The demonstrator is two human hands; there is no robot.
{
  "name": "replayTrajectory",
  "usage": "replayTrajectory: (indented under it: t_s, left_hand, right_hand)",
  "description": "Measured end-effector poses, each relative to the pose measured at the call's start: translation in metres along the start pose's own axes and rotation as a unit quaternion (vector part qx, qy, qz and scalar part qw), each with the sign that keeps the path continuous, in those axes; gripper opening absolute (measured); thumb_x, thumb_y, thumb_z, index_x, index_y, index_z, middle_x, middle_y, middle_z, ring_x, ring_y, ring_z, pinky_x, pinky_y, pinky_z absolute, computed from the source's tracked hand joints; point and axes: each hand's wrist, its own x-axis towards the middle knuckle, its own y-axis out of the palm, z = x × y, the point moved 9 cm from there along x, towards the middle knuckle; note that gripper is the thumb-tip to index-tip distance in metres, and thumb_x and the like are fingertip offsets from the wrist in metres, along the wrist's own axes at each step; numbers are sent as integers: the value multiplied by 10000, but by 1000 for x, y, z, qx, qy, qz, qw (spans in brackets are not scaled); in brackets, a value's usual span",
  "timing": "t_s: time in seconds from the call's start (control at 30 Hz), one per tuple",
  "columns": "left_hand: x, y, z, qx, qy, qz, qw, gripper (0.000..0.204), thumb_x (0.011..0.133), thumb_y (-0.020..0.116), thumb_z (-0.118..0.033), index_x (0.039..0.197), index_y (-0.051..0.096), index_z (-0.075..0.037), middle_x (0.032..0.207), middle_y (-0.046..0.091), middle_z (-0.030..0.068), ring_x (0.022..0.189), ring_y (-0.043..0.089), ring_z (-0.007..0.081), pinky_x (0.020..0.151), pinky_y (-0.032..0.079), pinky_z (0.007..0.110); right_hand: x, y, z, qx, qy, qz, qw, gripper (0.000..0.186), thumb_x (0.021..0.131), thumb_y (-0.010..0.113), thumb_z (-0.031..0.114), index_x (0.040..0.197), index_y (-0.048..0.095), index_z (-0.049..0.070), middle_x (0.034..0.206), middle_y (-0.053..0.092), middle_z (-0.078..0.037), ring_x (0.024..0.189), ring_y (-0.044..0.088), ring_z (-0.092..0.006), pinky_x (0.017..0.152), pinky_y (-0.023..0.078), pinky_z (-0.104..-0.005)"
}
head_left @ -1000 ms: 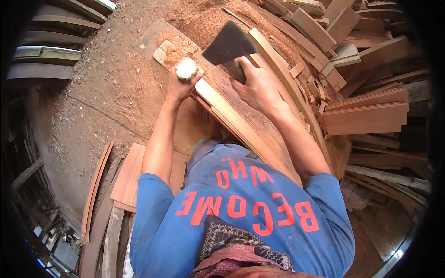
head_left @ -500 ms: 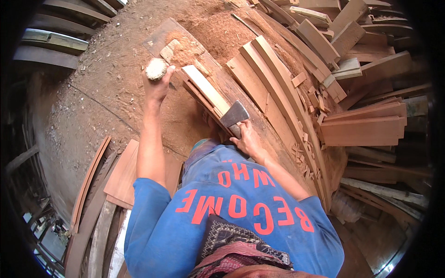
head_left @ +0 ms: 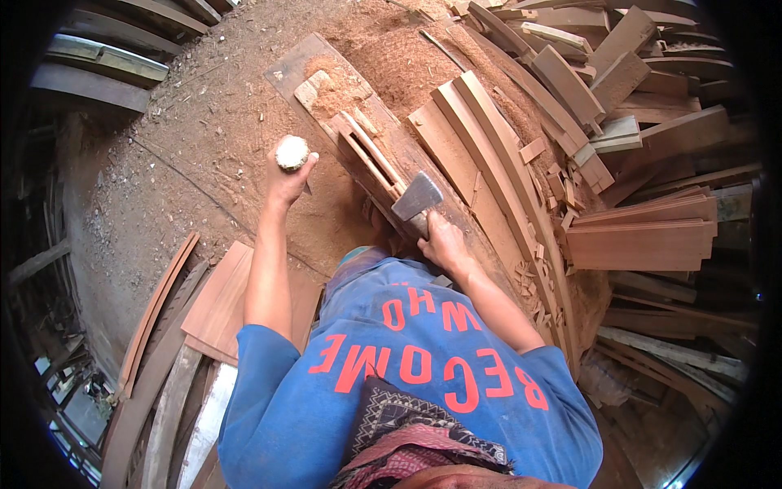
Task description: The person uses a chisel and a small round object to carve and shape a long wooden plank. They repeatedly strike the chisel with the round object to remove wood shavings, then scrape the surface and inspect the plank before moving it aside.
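Note:
My left hand is closed on an upright tool with a round, pale end and a dark tip below, held just left of the plank bench. A narrow wooden workpiece with a dark lengthwise slot lies along the bench, among wood chips. At its near end my right hand grips a hatchet-like tool by the handle, its broad grey blade lying over the wood. The grip partly hides the handles of both tools.
Long curved boards run along the bench's right. Stacked planks and offcuts crowd the right side. Sawdust covers the ground beyond the bench. More boards lie at lower left and upper left.
My left hand has moved left and down, away from the workpiece. My right hand has brought the blade lower along the bench. The workpiece's pale top now shows a dark slot.

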Motion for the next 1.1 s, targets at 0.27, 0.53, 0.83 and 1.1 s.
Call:
replayTrajectory:
  t_s: [0.27,0.53,0.83,1.1]
  left_hand:
    - [-9,4,18,27,-6,9,1000,194,837,853,-98,925,686,-54,848,699,-16,785,640,89,729,538,273]
    - [-12,0,36,15,-3,16,1000,303,801,888,-166,964,677,-22,893,717,39,850,660,128,785,551,309]
    - [-11,-18,23,19,-23,2,1000,219,849,856,-117,945,662,-84,864,675,-28,791,630,74,722,532,260]
    - [27,21,-87,-92,12,44,995,181,895,789,-113,988,635,-129,938,662,-26,865,663,108,718,612,305]
  right_hand:
    - [-3,1,-1,-10,36,-11,999,502,812,813,179,1140,487,-17,1062,689,-314,999,695,-481,858,557,-571]
    - [-13,2,-15,-13,45,-16,999,491,809,811,167,1133,485,-6,1072,693,-290,987,694,-493,830,553,-582]
    - [5,0,2,-13,1,-12,1000,456,795,765,117,1111,464,-15,952,713,-300,932,697,-500,816,561,-575]
    - [19,-44,-1,37,22,-27,999,397,843,757,249,1108,606,-5,960,720,-307,925,696,-509,836,559,-575]
